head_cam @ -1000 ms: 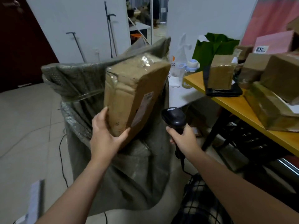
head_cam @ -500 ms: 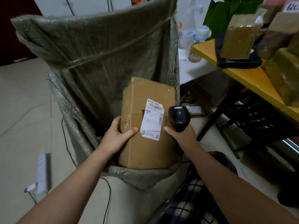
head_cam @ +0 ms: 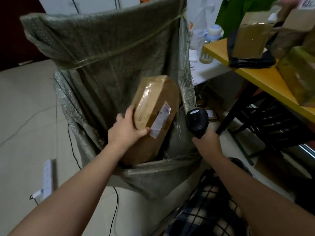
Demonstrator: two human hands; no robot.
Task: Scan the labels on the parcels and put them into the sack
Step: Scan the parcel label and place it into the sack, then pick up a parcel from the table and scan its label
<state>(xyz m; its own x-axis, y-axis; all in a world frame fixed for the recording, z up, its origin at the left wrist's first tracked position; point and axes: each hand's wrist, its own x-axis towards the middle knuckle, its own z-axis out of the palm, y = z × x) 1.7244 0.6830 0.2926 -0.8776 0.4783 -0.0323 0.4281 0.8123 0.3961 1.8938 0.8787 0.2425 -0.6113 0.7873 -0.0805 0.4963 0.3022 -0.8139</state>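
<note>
A brown taped cardboard parcel point(head_cam: 154, 114) with a white label tilts inside the mouth of the grey-green woven sack point(head_cam: 109, 53). My left hand point(head_cam: 125, 127) grips the parcel's left edge, thumb across its front near the label. The parcel's lower end is below the sack's front rim. My right hand point(head_cam: 207, 142) holds the handle of a black barcode scanner point(head_cam: 197, 120) just right of the sack, its head pointing up and away from me.
A yellow table point(head_cam: 255, 75) at the right carries several more brown parcels point(head_cam: 250, 40) and a black bag. A baby bottle point(head_cam: 210, 43) stands behind its corner. A white power strip point(head_cam: 47, 178) and cables lie on the tiled floor at left.
The parcel went from held high over the sack down into its mouth, then turned so its label faces right. The scanner moved slightly right, away from the label.
</note>
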